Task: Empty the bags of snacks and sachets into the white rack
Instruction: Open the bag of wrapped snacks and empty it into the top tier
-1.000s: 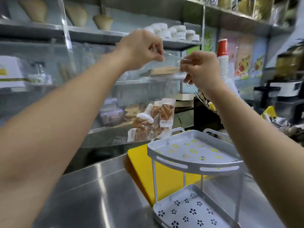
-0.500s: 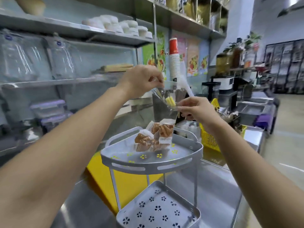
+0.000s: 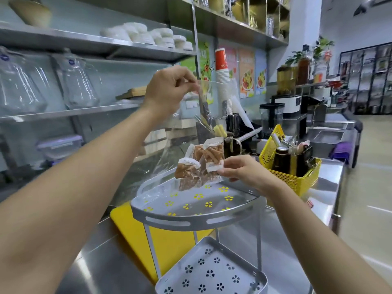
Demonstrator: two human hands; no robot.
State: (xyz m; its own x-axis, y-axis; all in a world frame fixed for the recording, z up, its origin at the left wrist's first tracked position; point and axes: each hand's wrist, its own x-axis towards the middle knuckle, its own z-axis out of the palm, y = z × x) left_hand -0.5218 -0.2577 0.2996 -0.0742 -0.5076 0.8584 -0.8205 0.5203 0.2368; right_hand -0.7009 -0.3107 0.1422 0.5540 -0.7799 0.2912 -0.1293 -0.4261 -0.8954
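Note:
A clear plastic bag (image 3: 188, 132) hangs over the top tier of the white two-tier rack (image 3: 169, 220). Several small packets of brown snacks (image 3: 200, 162) sit in its lower end, just above the tier's back edge. My left hand (image 3: 169, 90) pinches the bag's top edge, held high. My right hand (image 3: 241, 169) grips the bag's bottom corner beside the packets. Both rack tiers, pierced with flower-shaped holes, hold nothing; the lower tier (image 3: 212, 270) is nearest me.
The rack stands on a steel counter (image 3: 95, 262), partly over a yellow board (image 3: 135, 236). A yellow basket (image 3: 297, 177) with bottles sits to the right. A stack of red paper cups (image 3: 222, 73), a blender (image 3: 271, 119) and wall shelves lie behind.
The view has swung right. My right hand has dropped from the bag's top to its bottom corner. The bag with the packets now hangs over the rack's top tier.

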